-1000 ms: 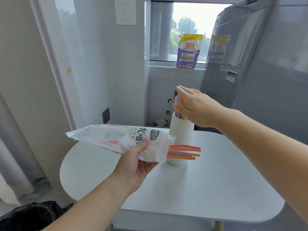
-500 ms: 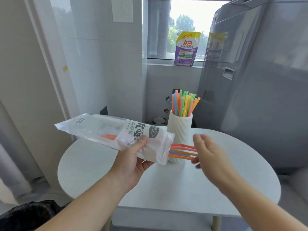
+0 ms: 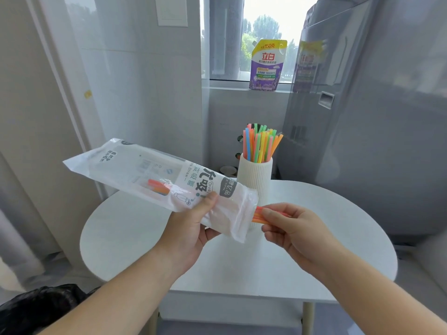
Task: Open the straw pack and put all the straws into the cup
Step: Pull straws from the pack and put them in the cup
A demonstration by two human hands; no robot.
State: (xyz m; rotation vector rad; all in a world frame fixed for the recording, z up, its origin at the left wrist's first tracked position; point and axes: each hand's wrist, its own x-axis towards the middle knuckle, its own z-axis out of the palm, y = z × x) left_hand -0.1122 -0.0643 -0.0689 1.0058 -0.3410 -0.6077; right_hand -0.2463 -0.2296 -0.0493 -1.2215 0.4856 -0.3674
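The right hand (image 3: 290, 228), open and reaching a moment ago, now pinches the last straws (image 3: 257, 217) where they stick out of the pack (image 3: 154, 175), which the left hand (image 3: 191, 228) grips above the desk (image 3: 338, 226), so they can soon join the others in the cup (image 3: 255, 175) just behind.

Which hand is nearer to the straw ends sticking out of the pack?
Right. The right hand pinches those straw ends directly; the left hand holds the pack further back, apart from them.

a home laundry corner: washing machine (image 3: 377, 141), detergent pouch (image 3: 267, 65) on the windowsill, small white table (image 3: 314, 238).
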